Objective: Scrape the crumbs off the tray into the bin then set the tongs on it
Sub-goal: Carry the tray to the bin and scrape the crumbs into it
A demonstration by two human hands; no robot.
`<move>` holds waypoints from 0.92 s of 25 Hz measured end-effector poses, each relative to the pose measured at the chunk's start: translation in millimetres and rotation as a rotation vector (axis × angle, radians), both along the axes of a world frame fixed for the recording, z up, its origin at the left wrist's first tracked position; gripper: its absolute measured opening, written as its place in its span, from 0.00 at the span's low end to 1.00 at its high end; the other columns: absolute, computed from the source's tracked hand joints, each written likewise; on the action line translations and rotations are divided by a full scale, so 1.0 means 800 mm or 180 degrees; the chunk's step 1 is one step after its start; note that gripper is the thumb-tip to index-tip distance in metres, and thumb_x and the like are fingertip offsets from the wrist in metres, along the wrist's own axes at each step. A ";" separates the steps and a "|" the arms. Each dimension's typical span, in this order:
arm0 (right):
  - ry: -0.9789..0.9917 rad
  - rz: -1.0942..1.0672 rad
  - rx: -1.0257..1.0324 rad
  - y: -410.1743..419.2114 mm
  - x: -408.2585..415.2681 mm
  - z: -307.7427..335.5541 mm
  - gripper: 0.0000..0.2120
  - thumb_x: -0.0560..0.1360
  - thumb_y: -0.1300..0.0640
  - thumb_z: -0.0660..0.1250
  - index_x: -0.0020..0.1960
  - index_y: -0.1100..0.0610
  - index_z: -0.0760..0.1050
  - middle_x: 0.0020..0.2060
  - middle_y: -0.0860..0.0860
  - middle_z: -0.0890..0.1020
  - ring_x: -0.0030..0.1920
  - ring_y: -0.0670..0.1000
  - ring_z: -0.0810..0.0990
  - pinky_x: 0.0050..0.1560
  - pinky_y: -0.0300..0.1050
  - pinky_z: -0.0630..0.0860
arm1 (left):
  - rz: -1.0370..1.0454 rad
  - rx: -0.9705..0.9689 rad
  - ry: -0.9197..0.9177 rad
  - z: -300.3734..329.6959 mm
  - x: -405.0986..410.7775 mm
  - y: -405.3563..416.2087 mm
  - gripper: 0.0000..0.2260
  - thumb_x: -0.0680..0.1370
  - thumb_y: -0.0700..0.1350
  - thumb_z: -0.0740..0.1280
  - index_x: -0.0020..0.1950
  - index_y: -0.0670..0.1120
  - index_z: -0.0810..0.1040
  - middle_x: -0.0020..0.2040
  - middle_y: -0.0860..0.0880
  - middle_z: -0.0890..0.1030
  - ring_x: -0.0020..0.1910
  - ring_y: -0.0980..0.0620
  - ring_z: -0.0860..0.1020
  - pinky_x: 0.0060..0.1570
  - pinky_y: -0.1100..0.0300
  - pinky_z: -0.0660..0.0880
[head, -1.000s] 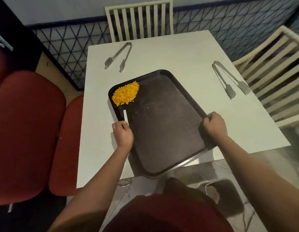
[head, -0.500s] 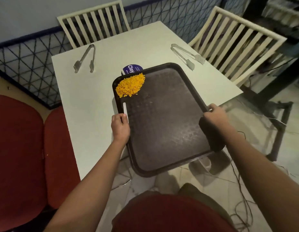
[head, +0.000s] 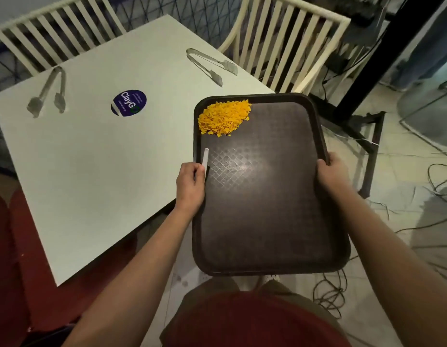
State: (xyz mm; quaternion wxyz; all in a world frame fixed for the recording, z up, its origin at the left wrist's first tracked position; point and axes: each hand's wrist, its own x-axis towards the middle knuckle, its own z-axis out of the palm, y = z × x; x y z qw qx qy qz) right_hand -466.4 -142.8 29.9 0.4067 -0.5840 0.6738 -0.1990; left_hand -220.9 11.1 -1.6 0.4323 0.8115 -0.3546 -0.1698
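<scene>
I hold a dark brown tray [head: 267, 196] in the air, off the right side of the white table [head: 97, 156]. My left hand [head: 191, 186] grips its left rim together with a thin white scraper [head: 205, 157] that lies along the rim. My right hand [head: 330, 171] grips the right rim. A heap of orange crumbs [head: 223, 117] sits in the tray's far left corner. Two metal tongs lie on the table: one pair [head: 48, 92] at the far left, another pair [head: 212, 65] at the far right edge. No bin is clearly in view.
White slatted chairs stand behind the table [head: 54, 33] and at its right [head: 287, 43]. A blue round sticker [head: 129, 102] marks the tabletop. Red seats [head: 7, 246] are at the left. Cables [head: 332, 296] trail over the tiled floor, and a black metal frame [head: 367, 121] stands at the right.
The tray has been lifted off the table and carried right, now over the floor; the blue sticker it covered is uncovered. My view has turned right. Both hands keep their grip.
</scene>
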 end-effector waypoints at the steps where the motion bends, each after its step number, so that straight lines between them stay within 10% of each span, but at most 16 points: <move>1: 0.0004 -0.0076 0.0014 -0.004 -0.018 -0.008 0.15 0.79 0.58 0.56 0.64 0.57 0.69 0.58 0.57 0.77 0.56 0.58 0.75 0.56 0.50 0.71 | -0.0073 0.0012 -0.0027 -0.004 -0.015 -0.008 0.08 0.79 0.39 0.59 0.47 0.36 0.75 0.46 0.44 0.72 0.45 0.51 0.71 0.43 0.69 0.62; 23: 0.0195 -0.1405 0.0973 -0.008 -0.247 -0.264 0.14 0.79 0.57 0.56 0.60 0.62 0.71 0.56 0.61 0.77 0.58 0.60 0.74 0.60 0.54 0.70 | -0.1510 0.1027 -0.0014 -0.231 -0.194 -0.164 0.07 0.79 0.36 0.59 0.46 0.35 0.74 0.44 0.46 0.70 0.43 0.51 0.70 0.41 0.69 0.60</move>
